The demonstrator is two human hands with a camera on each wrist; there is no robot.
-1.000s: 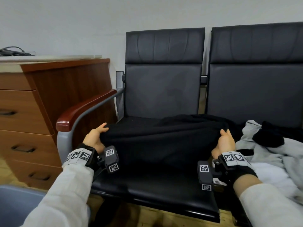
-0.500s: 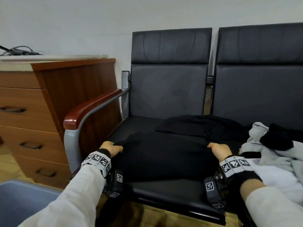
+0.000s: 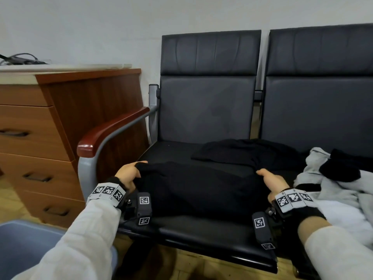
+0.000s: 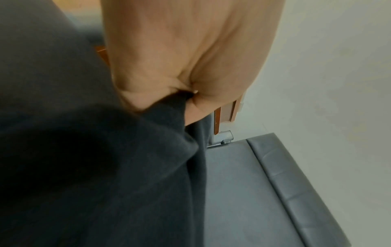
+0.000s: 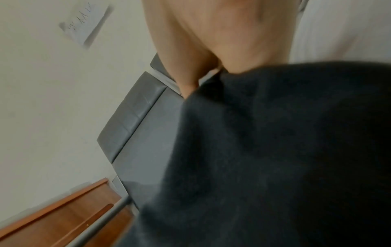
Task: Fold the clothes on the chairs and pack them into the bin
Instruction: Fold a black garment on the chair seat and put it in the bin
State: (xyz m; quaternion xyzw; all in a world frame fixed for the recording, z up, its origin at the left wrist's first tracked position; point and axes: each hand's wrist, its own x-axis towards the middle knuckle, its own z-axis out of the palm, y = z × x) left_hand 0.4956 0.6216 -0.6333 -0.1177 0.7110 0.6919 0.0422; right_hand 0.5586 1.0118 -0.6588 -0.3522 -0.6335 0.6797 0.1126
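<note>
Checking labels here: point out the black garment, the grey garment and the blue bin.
black garment (image 3: pixel 197 188), head view, middle of folded cloth.
grey garment (image 3: pixel 335 190), head view, crumpled body.
blue bin (image 3: pixel 26 245), head view, inner wall.

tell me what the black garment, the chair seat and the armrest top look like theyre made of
Black garment: soft matte knit or fleece, judging by the fuzzy surface in the wrist views; each hand pinches an edge.
Chair seat: smooth black leather or a faux version, going by its dull sheen and stitched panels.
Armrest top: glossy reddish wood or wood-look finish, with a bright highlight, on a grey metal-looking frame.

Black garment (image 3: pixel 201 190): matt knit cloth. Chair seat (image 3: pixel 201 231): smooth leatherette. Armrest (image 3: pixel 113 130): glossy wood.
</note>
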